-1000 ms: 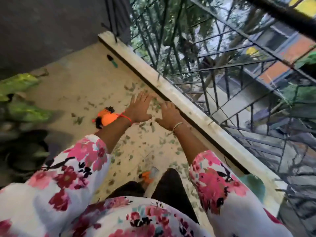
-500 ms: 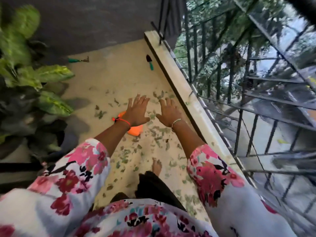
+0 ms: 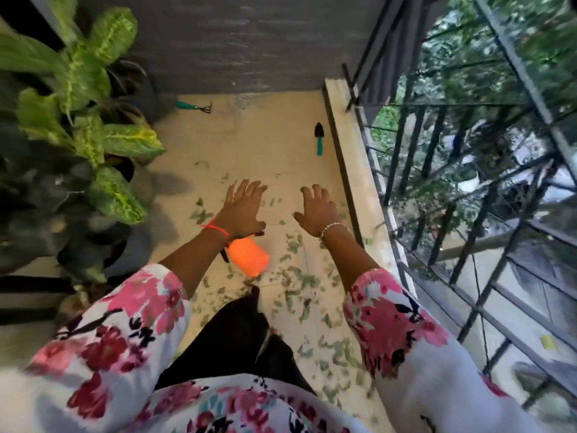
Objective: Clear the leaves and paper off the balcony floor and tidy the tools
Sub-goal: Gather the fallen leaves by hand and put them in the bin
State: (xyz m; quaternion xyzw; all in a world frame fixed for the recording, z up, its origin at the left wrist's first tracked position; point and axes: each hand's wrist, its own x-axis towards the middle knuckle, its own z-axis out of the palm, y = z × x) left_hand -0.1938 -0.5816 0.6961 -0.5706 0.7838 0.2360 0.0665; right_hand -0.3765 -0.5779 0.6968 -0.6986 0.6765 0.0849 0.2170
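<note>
Several small green leaf scraps (image 3: pixel 290 276) lie scattered over the beige balcony floor (image 3: pixel 262 142). My left hand (image 3: pixel 242 210) is stretched out over them, palm down, fingers spread, holding nothing. My right hand (image 3: pixel 315 210) hovers to its right with fingers loosely curled and empty. An orange tool (image 3: pixel 248 257) with a black part lies on the floor under my left wrist. A small trowel (image 3: pixel 319 139) with a teal handle lies near the ledge. A teal-handled hand rake (image 3: pixel 193 106) rests by the far wall.
Potted plants with broad green leaves (image 3: pixel 90 129) crowd the left side. A raised concrete ledge (image 3: pixel 352 157) and black metal railing (image 3: pixel 437 157) bound the right. A dark wall (image 3: pixel 237 42) closes the far end. My dark-trousered legs (image 3: pixel 240 332) stand among the leaves.
My view has swung left and forward, bringing the plants, rake and far wall into view. Both hands have spread a little further apart above the leaves and still hold nothing.
</note>
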